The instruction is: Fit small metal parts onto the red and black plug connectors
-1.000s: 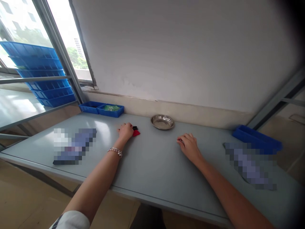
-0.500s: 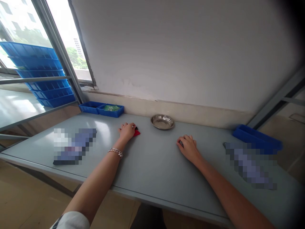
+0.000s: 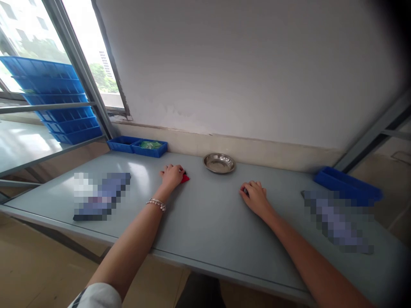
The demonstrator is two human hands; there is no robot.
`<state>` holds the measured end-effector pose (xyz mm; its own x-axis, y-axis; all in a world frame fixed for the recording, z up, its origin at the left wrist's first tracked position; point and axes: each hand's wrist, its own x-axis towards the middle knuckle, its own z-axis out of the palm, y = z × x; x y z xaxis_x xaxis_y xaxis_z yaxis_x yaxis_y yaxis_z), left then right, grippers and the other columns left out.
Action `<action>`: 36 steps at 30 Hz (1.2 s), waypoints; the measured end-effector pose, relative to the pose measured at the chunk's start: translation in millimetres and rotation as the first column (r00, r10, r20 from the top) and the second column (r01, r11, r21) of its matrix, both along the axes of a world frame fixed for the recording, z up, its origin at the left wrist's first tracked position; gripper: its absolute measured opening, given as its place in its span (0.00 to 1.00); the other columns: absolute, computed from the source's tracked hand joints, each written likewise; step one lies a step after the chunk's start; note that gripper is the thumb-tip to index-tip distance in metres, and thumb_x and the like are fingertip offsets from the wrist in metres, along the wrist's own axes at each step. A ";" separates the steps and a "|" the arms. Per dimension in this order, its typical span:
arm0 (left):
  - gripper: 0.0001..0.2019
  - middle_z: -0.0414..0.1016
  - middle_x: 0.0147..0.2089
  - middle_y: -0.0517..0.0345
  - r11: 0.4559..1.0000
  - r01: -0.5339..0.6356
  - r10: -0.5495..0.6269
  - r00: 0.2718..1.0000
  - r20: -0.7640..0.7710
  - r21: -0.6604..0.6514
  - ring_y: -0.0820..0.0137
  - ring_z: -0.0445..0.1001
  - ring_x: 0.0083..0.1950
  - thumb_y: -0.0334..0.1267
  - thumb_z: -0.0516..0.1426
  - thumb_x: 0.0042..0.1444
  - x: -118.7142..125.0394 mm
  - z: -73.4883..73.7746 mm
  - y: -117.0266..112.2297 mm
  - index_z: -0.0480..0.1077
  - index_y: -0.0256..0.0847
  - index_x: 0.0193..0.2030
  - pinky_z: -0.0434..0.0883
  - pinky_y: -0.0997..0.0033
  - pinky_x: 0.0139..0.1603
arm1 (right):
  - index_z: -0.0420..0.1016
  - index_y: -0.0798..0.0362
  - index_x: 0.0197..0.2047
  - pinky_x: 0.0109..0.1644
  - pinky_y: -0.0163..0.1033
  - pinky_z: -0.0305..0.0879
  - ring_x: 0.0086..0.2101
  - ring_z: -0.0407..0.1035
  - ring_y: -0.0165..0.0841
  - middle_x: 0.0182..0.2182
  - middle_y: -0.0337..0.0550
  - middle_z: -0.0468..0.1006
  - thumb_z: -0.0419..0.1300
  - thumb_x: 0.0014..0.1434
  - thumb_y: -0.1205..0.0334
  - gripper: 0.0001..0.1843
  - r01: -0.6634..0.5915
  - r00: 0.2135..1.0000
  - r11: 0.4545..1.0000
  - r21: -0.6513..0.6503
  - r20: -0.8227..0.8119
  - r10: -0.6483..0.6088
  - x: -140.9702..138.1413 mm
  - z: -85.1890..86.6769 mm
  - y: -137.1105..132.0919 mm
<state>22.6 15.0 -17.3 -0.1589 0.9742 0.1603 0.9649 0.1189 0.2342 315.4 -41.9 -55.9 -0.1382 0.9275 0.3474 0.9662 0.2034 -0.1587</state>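
Note:
My left hand, with a bracelet at the wrist, rests on the table left of centre. Its fingers are closed on a small red and black thing, whose kind I cannot make out because the hand covers part of it. Farther right, my right hand lies on the table with curled fingers around a small dark object, mostly hidden under them. Between and beyond both hands sits a round, shallow steel dish.
Two blue bins, one with green packets, stand at the back left. A long blue bin is at the right edge. Blurred-out items lie on both sides of the grey table. Stacked blue crates rise at far left.

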 end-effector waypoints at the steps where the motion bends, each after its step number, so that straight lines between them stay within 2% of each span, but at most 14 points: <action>1: 0.16 0.66 0.45 0.44 1.000 0.001 -0.001 1.000 0.000 -0.002 0.52 0.58 0.50 0.44 0.45 0.55 -0.1 0.0 0.3 0.70 0.44 0.42 0.56 0.53 0.45 | 0.69 0.52 0.32 0.33 0.38 0.50 0.37 0.59 0.38 0.31 0.45 0.69 0.49 0.55 0.60 0.09 0.000 1.000 1.000 0.002 0.000 0.000 0.2 -0.3 0.2; 6: 0.16 0.66 0.45 0.45 1.000 0.005 -0.005 1.000 -0.014 -0.006 0.53 0.59 0.50 0.44 0.46 0.55 -0.3 0.6 1.0 0.70 0.42 0.42 0.57 0.53 0.45 | 0.69 0.52 0.32 0.33 0.38 0.49 0.37 0.59 0.38 0.31 0.45 0.69 0.50 0.55 0.60 0.09 -0.003 1.000 1.000 0.000 -0.005 0.003 0.7 -1.0 0.9; 15: 0.17 0.69 0.44 0.46 1.000 0.021 -0.022 1.000 -0.013 -0.005 0.55 0.62 0.49 0.38 0.42 0.56 -0.1 0.9 2.0 0.70 0.41 0.41 0.57 0.54 0.45 | 0.70 0.51 0.33 0.33 0.38 0.51 0.37 0.59 0.38 0.32 0.46 0.69 0.49 0.56 0.57 0.11 -0.011 1.000 1.000 -0.016 -0.021 0.011 1.2 1.6 -1.1; 22: 0.15 0.69 0.45 0.47 0.999 0.029 -0.029 1.000 -0.001 0.034 0.56 0.64 0.48 0.38 0.45 0.54 -1.1 0.6 3.7 0.70 0.41 0.40 0.59 0.55 0.46 | 0.69 0.51 0.34 0.34 0.38 0.50 0.38 0.60 0.38 0.33 0.45 0.69 0.50 0.55 0.58 0.09 -0.012 0.999 0.999 -0.049 -0.031 0.010 2.7 1.0 0.0; 26: 0.11 0.72 0.41 0.52 0.989 0.149 -0.149 0.988 0.033 -0.004 0.62 0.67 0.43 0.39 0.50 0.51 -1.9 10.4 3.5 0.71 0.41 0.35 0.63 0.65 0.41 | 0.69 0.51 0.34 0.34 0.38 0.50 0.38 0.59 0.37 0.32 0.45 0.69 0.50 0.55 0.58 0.09 -0.022 0.999 0.999 -0.046 -0.043 0.020 3.3 1.4 -0.3; 30: 0.07 0.73 0.31 0.56 0.936 0.328 -0.330 0.944 0.011 -0.129 0.68 0.69 0.36 0.38 0.53 0.47 3.9 20.5 -2.2 0.71 0.41 0.30 0.64 0.73 0.35 | 0.69 0.50 0.35 0.34 0.37 0.50 0.38 0.59 0.37 0.32 0.44 0.69 0.51 0.55 0.59 0.08 -0.021 0.999 0.999 -0.049 -0.046 0.019 2.9 3.1 -1.6; 33: 0.06 0.72 0.29 0.57 0.895 0.369 -0.381 0.925 0.002 -0.252 0.69 0.70 0.34 0.39 0.55 0.44 11.1 21.8 -8.9 0.70 0.41 0.27 0.64 0.74 0.32 | 0.69 0.50 0.35 0.34 0.37 0.50 0.37 0.60 0.37 0.32 0.45 0.69 0.50 0.55 0.58 0.09 -0.014 0.999 0.999 -0.046 -0.040 0.012 1.9 4.7 -3.0; 36: 0.05 0.71 0.32 0.56 0.898 0.360 -0.379 0.925 -0.030 -0.251 0.67 0.70 0.36 0.38 0.55 0.43 15.9 21.0 -13.8 0.70 0.42 0.28 0.64 0.74 0.32 | 0.69 0.50 0.35 0.34 0.38 0.51 0.38 0.60 0.37 0.33 0.44 0.68 0.50 0.55 0.58 0.09 -0.008 0.999 0.998 -0.057 -0.036 0.006 0.4 6.1 -4.1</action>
